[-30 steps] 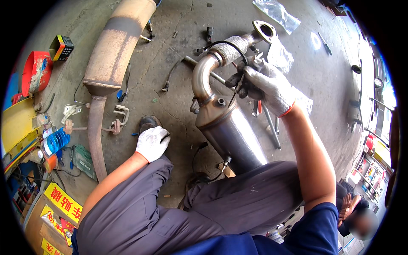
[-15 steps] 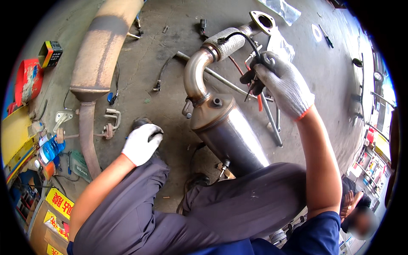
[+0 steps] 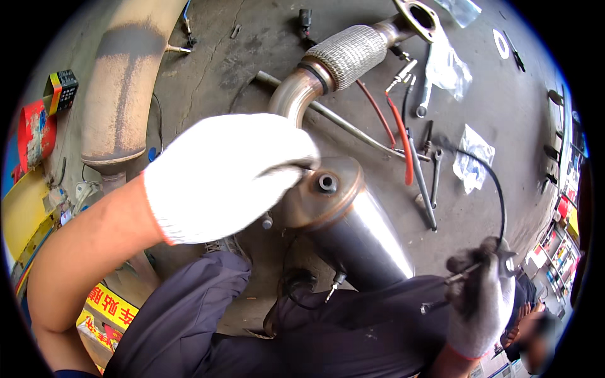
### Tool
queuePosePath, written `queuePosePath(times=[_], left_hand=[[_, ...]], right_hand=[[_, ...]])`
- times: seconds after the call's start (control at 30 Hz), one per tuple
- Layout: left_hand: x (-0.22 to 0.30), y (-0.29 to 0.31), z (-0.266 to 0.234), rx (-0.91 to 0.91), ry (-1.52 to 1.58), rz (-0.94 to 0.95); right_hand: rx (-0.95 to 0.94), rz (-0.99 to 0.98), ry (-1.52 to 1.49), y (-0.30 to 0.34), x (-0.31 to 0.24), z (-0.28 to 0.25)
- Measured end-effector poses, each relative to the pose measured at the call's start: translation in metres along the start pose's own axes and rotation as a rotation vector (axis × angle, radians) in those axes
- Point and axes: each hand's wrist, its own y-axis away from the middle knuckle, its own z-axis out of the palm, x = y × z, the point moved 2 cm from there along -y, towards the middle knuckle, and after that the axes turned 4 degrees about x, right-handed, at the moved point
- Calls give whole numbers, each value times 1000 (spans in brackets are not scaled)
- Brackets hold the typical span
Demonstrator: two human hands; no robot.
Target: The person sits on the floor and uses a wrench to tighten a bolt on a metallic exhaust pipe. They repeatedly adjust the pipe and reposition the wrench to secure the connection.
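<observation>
A metal exhaust canister [image 3: 372, 233] lies in front of my knees, with a bent pipe and a braided flexible section [image 3: 350, 55] leading to a flange. My left hand [image 3: 230, 179], in a white glove, is over its top end beside a threaded port [image 3: 326, 183]. Its fingers are pinched together; whatever they hold, if anything, is hidden. Low on the right, over my leg, my right hand [image 3: 482, 302] wears a blackened glove. It is closed around a black sensor cable [image 3: 500, 189] that arcs up to a blurred end. A small metal tip [image 3: 432, 307] pokes out beside the fingers.
An old rusty exhaust canister [image 3: 123, 107] lies at left. Beyond the work lie a long metal bar [image 3: 353, 129], a wrench [image 3: 436, 170], an orange tube [image 3: 403, 148] and plastic bags [image 3: 474, 157]. A fitted sensor [image 3: 339, 280] sticks out of the canister's side. Another person sits at lower right.
My left hand has moved from my knee up and right to the canister's port. My right hand, with the sensor cable, has dropped from above the tools to the lower right.
</observation>
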Motion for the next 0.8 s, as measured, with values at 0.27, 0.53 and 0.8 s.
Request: queuePosePath(times=[0.27, 0.53, 0.8], left_hand=[[3, -16, 21, -298, -211, 62], [14, -28, 28, -18, -729, 196], [-9, -29, 11, -76, -359, -78]], right_hand=[[-243, -31, 100, -36, 0, -15], [-162, 188, -109, -46, -13, -13], [35, 134, -169, -50, -6, -40]])
